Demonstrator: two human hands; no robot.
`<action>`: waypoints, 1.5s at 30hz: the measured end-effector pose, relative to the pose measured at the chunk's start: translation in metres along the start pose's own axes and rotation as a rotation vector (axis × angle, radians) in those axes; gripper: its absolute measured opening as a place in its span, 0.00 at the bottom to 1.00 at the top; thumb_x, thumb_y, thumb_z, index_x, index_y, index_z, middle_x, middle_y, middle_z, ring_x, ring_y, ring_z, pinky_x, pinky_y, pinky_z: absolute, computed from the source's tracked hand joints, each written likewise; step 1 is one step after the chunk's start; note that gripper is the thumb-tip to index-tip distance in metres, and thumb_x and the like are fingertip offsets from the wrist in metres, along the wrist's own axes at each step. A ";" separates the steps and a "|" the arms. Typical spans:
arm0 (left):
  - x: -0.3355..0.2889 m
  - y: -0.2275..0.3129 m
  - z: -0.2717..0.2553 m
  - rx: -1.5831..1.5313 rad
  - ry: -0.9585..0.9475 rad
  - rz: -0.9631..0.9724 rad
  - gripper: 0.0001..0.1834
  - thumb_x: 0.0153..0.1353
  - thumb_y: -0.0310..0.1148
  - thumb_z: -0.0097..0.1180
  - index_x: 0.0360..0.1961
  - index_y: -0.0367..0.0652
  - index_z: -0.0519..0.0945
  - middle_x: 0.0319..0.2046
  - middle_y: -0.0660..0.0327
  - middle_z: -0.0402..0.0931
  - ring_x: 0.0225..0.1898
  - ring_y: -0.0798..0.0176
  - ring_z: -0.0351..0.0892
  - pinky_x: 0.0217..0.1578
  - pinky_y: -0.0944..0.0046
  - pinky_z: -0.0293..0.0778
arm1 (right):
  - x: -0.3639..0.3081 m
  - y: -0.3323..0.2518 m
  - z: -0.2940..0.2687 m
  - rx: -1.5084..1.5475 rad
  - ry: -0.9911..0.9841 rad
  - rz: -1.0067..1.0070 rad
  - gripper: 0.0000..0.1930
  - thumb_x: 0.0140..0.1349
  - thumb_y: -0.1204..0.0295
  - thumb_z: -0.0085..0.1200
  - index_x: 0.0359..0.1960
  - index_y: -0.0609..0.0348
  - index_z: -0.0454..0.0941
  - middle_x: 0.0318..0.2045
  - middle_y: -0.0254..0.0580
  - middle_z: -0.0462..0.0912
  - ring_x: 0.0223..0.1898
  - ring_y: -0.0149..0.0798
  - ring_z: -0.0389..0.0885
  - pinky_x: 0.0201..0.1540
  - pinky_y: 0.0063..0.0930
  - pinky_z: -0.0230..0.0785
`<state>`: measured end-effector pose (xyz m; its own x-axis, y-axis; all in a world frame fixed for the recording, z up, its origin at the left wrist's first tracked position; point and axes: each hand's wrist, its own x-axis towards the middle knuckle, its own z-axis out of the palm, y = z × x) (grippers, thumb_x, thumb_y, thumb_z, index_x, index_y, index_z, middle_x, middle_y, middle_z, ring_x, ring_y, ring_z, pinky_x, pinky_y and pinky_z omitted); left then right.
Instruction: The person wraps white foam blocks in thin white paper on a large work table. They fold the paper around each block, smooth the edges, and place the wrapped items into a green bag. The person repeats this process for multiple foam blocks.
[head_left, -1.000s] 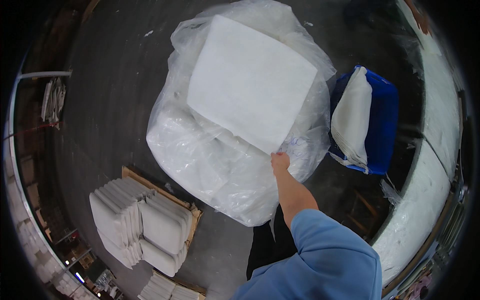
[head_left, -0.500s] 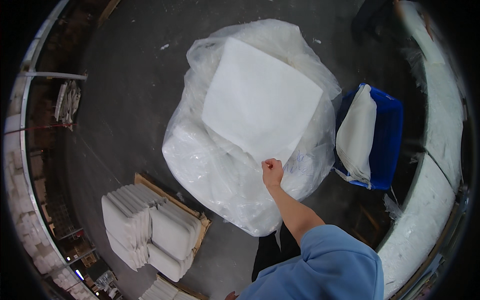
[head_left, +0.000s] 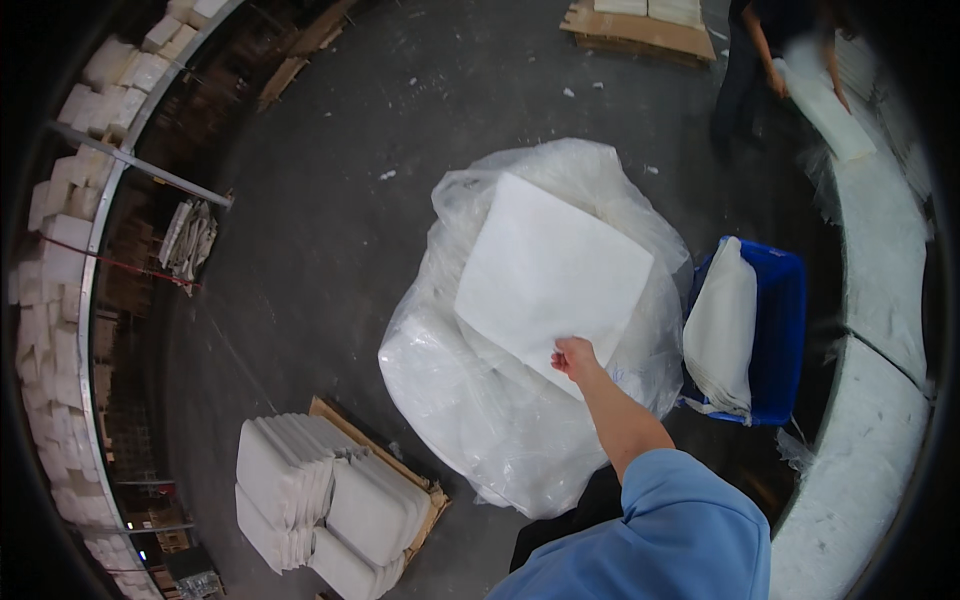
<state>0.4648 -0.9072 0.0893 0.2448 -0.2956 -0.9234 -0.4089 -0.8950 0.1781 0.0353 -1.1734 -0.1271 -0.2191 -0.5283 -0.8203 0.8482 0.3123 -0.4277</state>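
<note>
My right hand [head_left: 573, 358] is closed, its fingers curled in over the near part of a white square foam-like sheet [head_left: 553, 262]. What the fingers hold, if anything, is hidden. The sheet lies flat on top of a big clear plastic bag [head_left: 500, 455] stuffed with white material. Its near corner passes under my right wrist. My left hand is not in view.
A blue bin [head_left: 785, 335] with a folded white bundle [head_left: 722, 330] stands to the right. White stacked pads [head_left: 375, 510] sit on cardboard at the near left. Long wrapped white rolls [head_left: 880, 430] line the right side. A co-worker's hand [head_left: 778, 85] shows at the far right.
The view has shifted, so the bag appears lower and further right. My right hand has moved from the sheet's near corner inward over the sheet. More of the co-worker shows.
</note>
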 end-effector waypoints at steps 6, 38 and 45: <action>0.010 -0.021 -0.026 -0.031 -0.049 0.101 0.25 0.73 0.41 0.56 0.65 0.38 0.77 0.45 0.60 0.81 0.40 0.67 0.79 0.39 0.64 0.77 | -0.123 -0.099 0.063 0.016 -0.466 -0.353 0.06 0.68 0.72 0.62 0.42 0.58 0.79 0.34 0.38 0.82 0.31 0.37 0.82 0.38 0.38 0.81; -0.169 0.004 0.008 1.452 -0.792 2.374 0.34 0.58 0.20 0.59 0.67 0.53 0.76 0.77 0.52 0.57 0.76 0.39 0.56 0.74 0.39 0.55 | -0.602 0.320 -0.162 -1.134 -0.007 -1.121 0.10 0.54 0.70 0.57 0.32 0.65 0.76 0.32 0.58 0.79 0.37 0.60 0.81 0.42 0.50 0.73; -0.188 -0.088 0.019 2.490 -0.917 2.561 0.24 0.54 0.30 0.65 0.54 0.54 0.83 0.78 0.62 0.56 0.81 0.39 0.43 0.76 0.27 0.43 | -0.707 0.437 -0.163 -1.144 0.185 -1.085 0.10 0.55 0.67 0.56 0.32 0.62 0.76 0.31 0.57 0.80 0.38 0.62 0.81 0.42 0.53 0.73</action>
<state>0.4378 -0.7660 0.2406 -0.3782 0.8515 -0.3631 0.9045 0.4234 0.0507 0.4824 -0.5346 0.2038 -0.5786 -0.8137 0.0557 -0.5199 0.3154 -0.7939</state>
